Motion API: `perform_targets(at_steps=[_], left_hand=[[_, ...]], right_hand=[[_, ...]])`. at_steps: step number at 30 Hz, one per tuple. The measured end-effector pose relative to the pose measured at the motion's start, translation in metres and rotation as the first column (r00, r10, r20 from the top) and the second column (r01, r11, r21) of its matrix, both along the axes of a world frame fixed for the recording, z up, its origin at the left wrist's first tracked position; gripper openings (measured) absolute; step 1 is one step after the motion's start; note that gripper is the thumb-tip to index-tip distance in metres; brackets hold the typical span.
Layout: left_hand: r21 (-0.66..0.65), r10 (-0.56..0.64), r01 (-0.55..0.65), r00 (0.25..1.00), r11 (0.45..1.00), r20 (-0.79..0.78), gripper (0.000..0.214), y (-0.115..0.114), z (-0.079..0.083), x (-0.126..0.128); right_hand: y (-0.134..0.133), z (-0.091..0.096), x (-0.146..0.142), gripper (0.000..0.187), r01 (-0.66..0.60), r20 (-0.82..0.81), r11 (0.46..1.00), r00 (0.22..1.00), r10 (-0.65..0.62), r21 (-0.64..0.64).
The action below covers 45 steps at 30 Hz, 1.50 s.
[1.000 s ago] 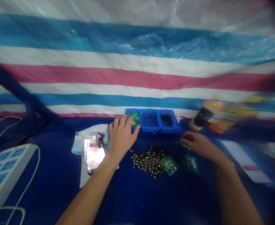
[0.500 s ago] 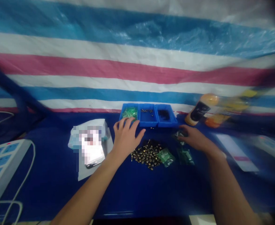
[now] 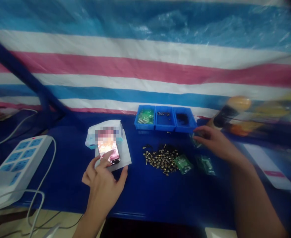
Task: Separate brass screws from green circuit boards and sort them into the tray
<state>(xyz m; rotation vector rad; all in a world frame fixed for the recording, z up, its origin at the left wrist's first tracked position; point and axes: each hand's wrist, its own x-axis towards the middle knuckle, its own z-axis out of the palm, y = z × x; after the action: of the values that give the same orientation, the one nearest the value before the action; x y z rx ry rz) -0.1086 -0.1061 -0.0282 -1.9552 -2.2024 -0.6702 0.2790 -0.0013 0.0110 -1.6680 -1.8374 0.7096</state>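
My left hand [image 3: 104, 178] is over the lower end of a lit smartphone [image 3: 109, 147], one finger on its screen and the thumb spread apart. The phone leans on a white and blue tissue pack [image 3: 91, 134], with a white sheet [image 3: 125, 153] under it. At the right, my right hand [image 3: 213, 140] pinches a small clear-green plastic packet [image 3: 196, 140]; its contents are blurred. Two similar packets lie nearby, one [image 3: 183, 164] against a pile of brass-coloured screw-like pieces [image 3: 161, 160], the other [image 3: 206, 165] farther right.
Three joined blue bins [image 3: 165, 127] stand at the back, holding green packets, a few metal pieces and dark small parts. Orange-capped bottles [image 3: 238, 104] are blurred at right, beside a white slab [image 3: 267, 168]. A power strip [image 3: 23, 162] with cables is at left.
My left hand has moved from in front of the bins, left and down onto the phone, whose screen shows a different picture. My right hand stays with its packet. The view has shifted left.
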Motion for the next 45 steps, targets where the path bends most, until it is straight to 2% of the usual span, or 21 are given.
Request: perform_targets(at_steps=[3, 7, 12, 16, 19, 21, 23, 26, 29, 31, 33, 36, 40, 42, 45], left_hand=[[-0.043, -0.058, 0.056, 0.998, 0.997, -0.031, 0.054, 0.006, -0.005, -0.005], [-0.055, -0.076, 0.074, 0.996, 0.996, -0.044, 0.064, 0.012, 0.001, 0.001], [0.084, -0.020, 0.013, 0.996, 0.996, 0.082, 0.038, 0.002, 0.012, 0.017], [0.168, -0.179, 0.144, 0.961, 0.975, 0.210, 0.026, -0.003, 0.015, 0.031], [0.117, -0.303, 0.280, 0.862, 0.953, 0.406, 0.022, 0.002, 0.020, 0.041], [-0.032, -0.284, 0.361, 0.783, 0.932, 0.554, 0.027, 0.012, 0.027, 0.053], [-0.147, -0.261, 0.451, 0.718, 0.880, 0.645, 0.036, 0.028, 0.036, 0.067], [-0.114, -0.268, 0.481, 0.652, 0.869, 0.709, 0.040, 0.062, 0.048, 0.090], [-0.022, -0.368, 0.607, 0.510, 0.794, 0.778, 0.037, 0.096, 0.051, 0.106], [0.009, -0.425, 0.689, 0.437, 0.725, 0.793, 0.034, 0.113, 0.048, 0.111], [0.022, -0.423, 0.723, 0.379, 0.691, 0.823, 0.031, 0.123, 0.042, 0.111], [0.040, -0.381, 0.715, 0.323, 0.698, 0.866, 0.028, 0.127, 0.032, 0.110], [0.070, -0.342, 0.723, 0.237, 0.688, 0.909, 0.029, 0.116, 0.028, 0.109], [0.086, -0.319, 0.712, 0.201, 0.697, 0.926, 0.030, 0.108, 0.028, 0.112], [0.115, -0.290, 0.680, 0.149, 0.724, 0.945, 0.033, 0.098, 0.026, 0.119]], right_hand=[[-0.001, 0.000, -0.007, 0.033, -0.011, 0.014, 1.000, 1.000, 0.011, -0.008], [-0.002, -0.001, -0.013, 0.032, -0.002, 0.038, 1.000, 0.999, 0.002, -0.003], [-0.005, 0.006, -0.019, 0.031, -0.011, -0.034, 1.000, 0.999, 0.011, 0.005], [-0.007, 0.010, -0.030, 0.034, -0.010, -0.230, 1.000, 0.973, 0.007, -0.014], [-0.007, 0.007, -0.045, 0.036, -0.035, -0.428, 0.998, 0.904, 0.011, -0.050], [-0.008, 0.003, -0.059, 0.037, -0.027, -0.536, 0.998, 0.844, -0.009, -0.060], [-0.009, 0.000, -0.073, 0.038, 0.024, -0.638, 0.997, 0.768, -0.061, -0.068], [-0.012, -0.004, -0.090, 0.042, 0.035, -0.726, 0.995, 0.681, -0.093, -0.095], [-0.012, -0.009, -0.098, 0.051, 0.041, -0.761, 0.991, 0.637, -0.122, -0.125], [-0.012, -0.011, -0.099, 0.049, 0.053, -0.760, 0.988, 0.634, -0.143, -0.142], [-0.012, -0.010, -0.099, 0.043, 0.047, -0.747, 0.988, 0.649, -0.142, -0.148], [-0.014, -0.006, -0.100, 0.034, 0.005, -0.679, 0.994, 0.729, -0.081, -0.113], [-0.020, -0.004, -0.104, 0.043, -0.062, -0.527, 0.996, 0.850, 0.017, -0.068], [-0.023, -0.005, -0.108, 0.045, -0.084, -0.508, 0.995, 0.860, 0.041, -0.062], [-0.025, -0.009, -0.114, 0.045, -0.054, -0.548, 0.998, 0.836, 0.022, -0.041]])
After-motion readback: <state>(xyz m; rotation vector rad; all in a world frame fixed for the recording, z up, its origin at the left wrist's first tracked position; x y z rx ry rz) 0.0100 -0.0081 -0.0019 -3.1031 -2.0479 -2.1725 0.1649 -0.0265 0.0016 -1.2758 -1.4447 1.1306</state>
